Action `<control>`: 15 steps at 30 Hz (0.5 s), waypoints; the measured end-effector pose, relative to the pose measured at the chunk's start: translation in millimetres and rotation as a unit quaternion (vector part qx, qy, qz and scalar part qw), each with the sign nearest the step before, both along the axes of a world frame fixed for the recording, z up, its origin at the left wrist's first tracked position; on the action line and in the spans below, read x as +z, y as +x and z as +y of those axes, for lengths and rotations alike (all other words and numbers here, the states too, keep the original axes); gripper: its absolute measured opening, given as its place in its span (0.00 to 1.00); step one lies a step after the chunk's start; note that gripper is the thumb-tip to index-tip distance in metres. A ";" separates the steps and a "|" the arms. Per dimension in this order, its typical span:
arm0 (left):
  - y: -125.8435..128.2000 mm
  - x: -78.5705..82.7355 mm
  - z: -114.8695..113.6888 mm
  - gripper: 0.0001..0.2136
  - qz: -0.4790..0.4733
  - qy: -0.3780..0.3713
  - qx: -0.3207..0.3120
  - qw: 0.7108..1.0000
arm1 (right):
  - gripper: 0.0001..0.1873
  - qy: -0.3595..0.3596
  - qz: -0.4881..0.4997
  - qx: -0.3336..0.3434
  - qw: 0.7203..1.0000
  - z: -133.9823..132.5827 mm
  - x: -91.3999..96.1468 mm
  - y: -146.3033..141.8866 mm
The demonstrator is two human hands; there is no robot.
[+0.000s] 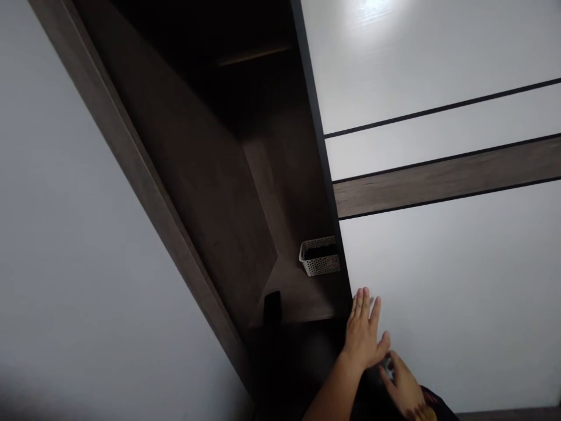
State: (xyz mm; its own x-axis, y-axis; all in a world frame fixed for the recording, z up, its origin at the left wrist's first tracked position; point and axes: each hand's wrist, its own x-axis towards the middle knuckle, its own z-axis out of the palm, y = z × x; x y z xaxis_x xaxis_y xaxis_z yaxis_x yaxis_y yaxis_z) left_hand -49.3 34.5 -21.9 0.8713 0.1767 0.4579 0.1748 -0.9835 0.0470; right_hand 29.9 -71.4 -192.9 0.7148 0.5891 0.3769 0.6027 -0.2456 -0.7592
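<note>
Now fingers (359, 307) spread on white wardrobe door (438, 304) (white basket (319, 256) on shelf (298, 298) beyond).

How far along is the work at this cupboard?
Done: the white door already stands open, showing the shelf. In hand: the left hand, open, is at the door's dark edge, with the right hand curled just below it. Left: the basket and dark object sit on the shelf, neither hand on them.
</note>
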 end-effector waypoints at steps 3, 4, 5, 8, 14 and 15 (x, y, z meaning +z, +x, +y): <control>-9.7 -11.6 6.1 0.46 -0.027 0.029 0.044 0.998 | 0.20 0.042 0.078 -0.007 0.996 -19.0 -39.0 11.7; -13.1 -14.8 8.3 0.46 -0.034 0.037 0.056 0.997 | 0.24 0.051 0.092 -0.017 0.994 -23.8 -46.4 19.8; -16.7 -17.4 10.6 0.46 -0.039 0.045 0.067 0.996 | 0.29 0.053 0.093 -0.024 0.994 -27.4 -49.7 29.4; -28.8 -21.0 18.1 0.46 -0.046 0.065 0.101 0.992 | 0.38 0.049 0.054 -0.045 0.996 -32.2 -37.2 61.7; -49.9 -24.3 30.6 0.46 -0.057 0.087 0.178 0.978 | 0.50 0.047 -0.066 -0.109 0.991 -40.0 17.3 126.9; -52.8 -25.3 32.6 0.46 -0.059 0.092 0.188 0.976 | 0.51 0.047 -0.081 -0.112 0.989 -41.6 22.8 136.9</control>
State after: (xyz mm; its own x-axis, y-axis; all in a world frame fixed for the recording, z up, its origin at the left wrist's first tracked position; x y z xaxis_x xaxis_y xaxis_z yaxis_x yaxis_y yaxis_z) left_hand -102.1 67.1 -47.3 0.6997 0.3800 0.6050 0.5296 -0.8443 -0.0821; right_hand 166.8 -113.0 -170.1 0.7491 0.3794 0.5431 0.6569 -0.3189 -0.6832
